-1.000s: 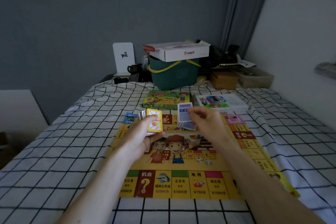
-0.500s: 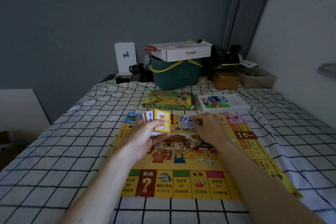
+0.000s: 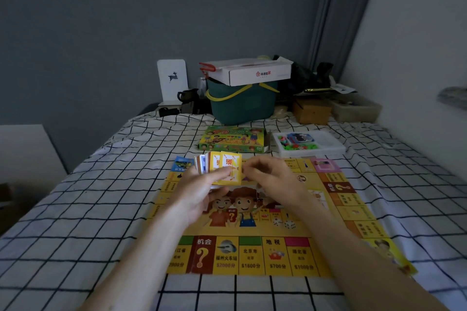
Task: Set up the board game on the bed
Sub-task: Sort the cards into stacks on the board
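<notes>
A yellow game board (image 3: 252, 255) lies flat on the checked bedsheet (image 3: 101, 209). My left hand (image 3: 202, 189) holds a fanned stack of cards (image 3: 222, 169) above the board's far part, yellow cards in front, blue ones behind. My right hand (image 3: 273, 179) is at the stack's right edge, its fingertips pinching the front yellow card. Two white dice (image 3: 284, 223) rest on the board near my right wrist. Cards laid down earlier are hidden behind my hands.
The green game box (image 3: 232, 142) and a white tray of small coloured pieces (image 3: 309, 145) lie beyond the board. Behind them stand a green basket (image 3: 240, 106) with a white carton on top, a brown box (image 3: 312, 111) and a white deer card (image 3: 173, 81).
My right hand laid the blue card down on the board's far part, then came back to the stack and took the front yellow card. The left hand kept holding the stack.
</notes>
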